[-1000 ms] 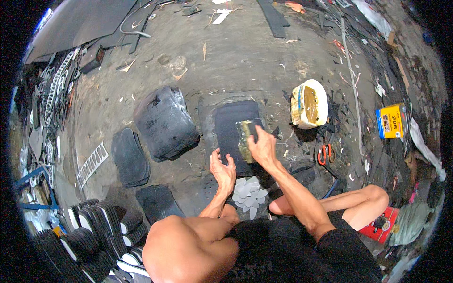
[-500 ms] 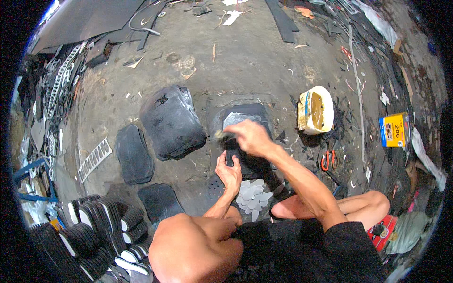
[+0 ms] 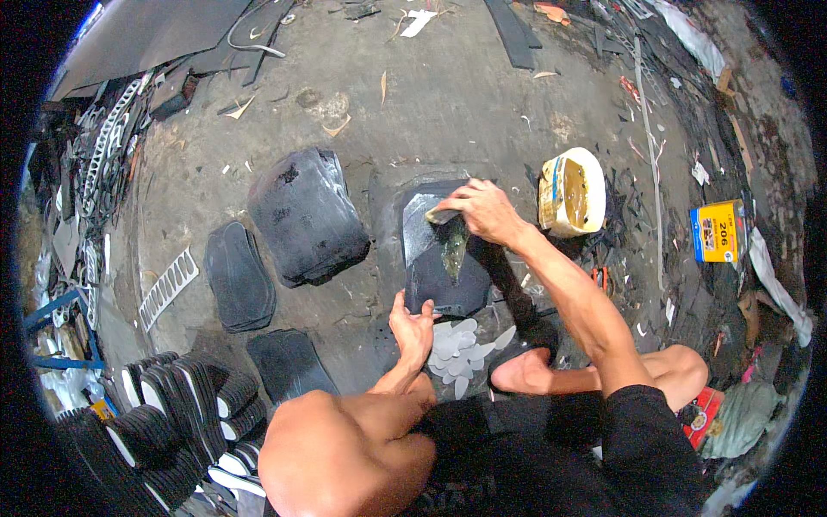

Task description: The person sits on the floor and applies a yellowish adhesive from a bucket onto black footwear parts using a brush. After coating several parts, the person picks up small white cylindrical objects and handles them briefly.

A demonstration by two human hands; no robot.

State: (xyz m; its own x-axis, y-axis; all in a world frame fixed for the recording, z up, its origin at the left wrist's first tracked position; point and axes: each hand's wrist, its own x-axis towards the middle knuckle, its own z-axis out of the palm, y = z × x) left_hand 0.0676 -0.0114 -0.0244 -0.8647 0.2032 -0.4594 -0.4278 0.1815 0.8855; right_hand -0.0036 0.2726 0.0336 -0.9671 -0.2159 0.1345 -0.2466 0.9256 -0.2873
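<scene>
A person's right hand is gripping a flat tool over a dark sheet bearing a glossy smear while the left hand, parted, is touching the sheet's near edge; pale pieces are lying nearby and a white tub is standing at right

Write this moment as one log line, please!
right hand: holding flat tool over black sheet | left hand: at sheet's near edge | white tub: right of sheet

Tool partly behind right fingers
</scene>
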